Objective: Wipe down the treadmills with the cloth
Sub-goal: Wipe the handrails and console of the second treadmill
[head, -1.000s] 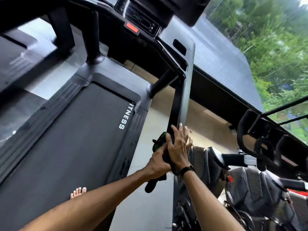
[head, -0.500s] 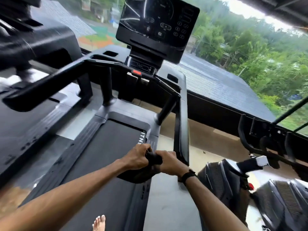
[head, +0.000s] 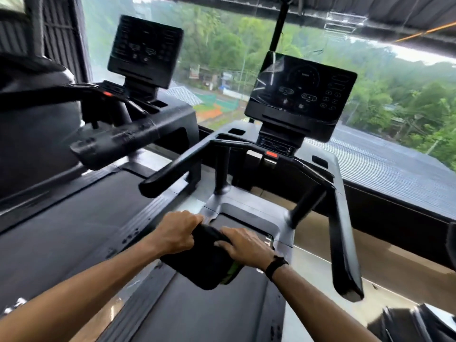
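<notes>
A dark cloth [head: 202, 262] with a green edge is folded into a pad and held up in front of me over the treadmill belt [head: 204, 314]. My left hand [head: 176, 233] grips its upper left part. My right hand [head: 243, 245], with a black band on the wrist, holds its upper right edge, fingers curled over it. The treadmill's console screen [head: 301, 95] stands ahead, with its left handrail [head: 177, 169] and right handrail [head: 345, 230] on either side of my hands.
A second treadmill stands to the left with its own console [head: 145, 50] and handrail [head: 116, 141]. A large window [head: 394, 95] faces trees and roofs. Part of a black exercise machine [head: 414, 322] shows at the lower right.
The view has tilted up from the right upright to the consoles. Both hands have come off the right upright and moved left over the belt, keeping hold of the cloth.
</notes>
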